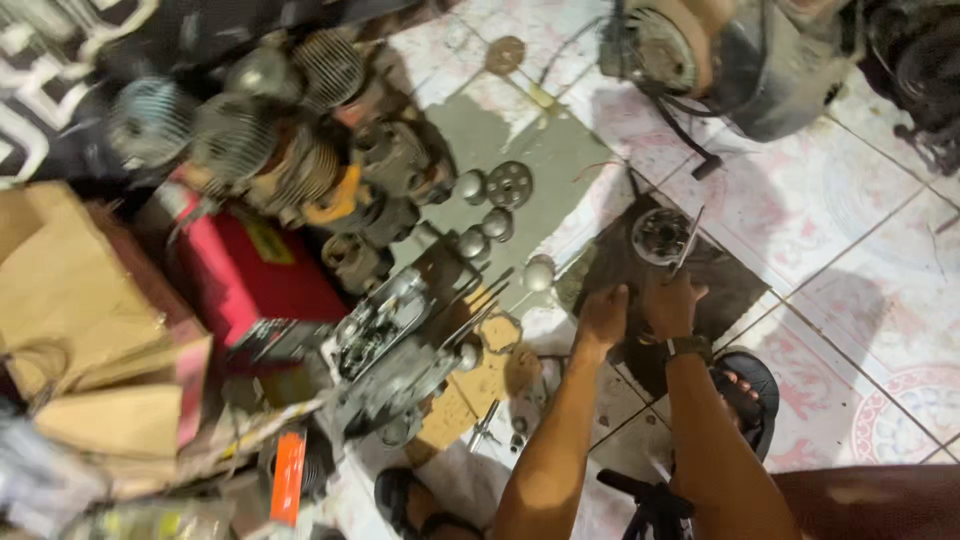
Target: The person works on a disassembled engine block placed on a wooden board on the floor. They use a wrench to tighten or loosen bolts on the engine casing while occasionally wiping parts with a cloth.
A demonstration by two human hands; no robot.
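A: Status of the round metal engine part (661,236)?

B: It rests on a dark mat (730,285) on the tiled floor (850,190). Right hand (674,303) is closed on its near edge; left hand (603,315) presses flat on the mat beside it.

A: Progress?

B: Judged early: loose caps (486,222) and an opened engine case (395,345) lie unassembled nearby.

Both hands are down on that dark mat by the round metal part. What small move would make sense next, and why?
Probably a short reach forward with the right hand to take hold of the round metal part. It sits on the dark mat just beyond the fingertips, with a thin rod leaning by it. The left hand rests on the mat's edge and appears to hold nothing.
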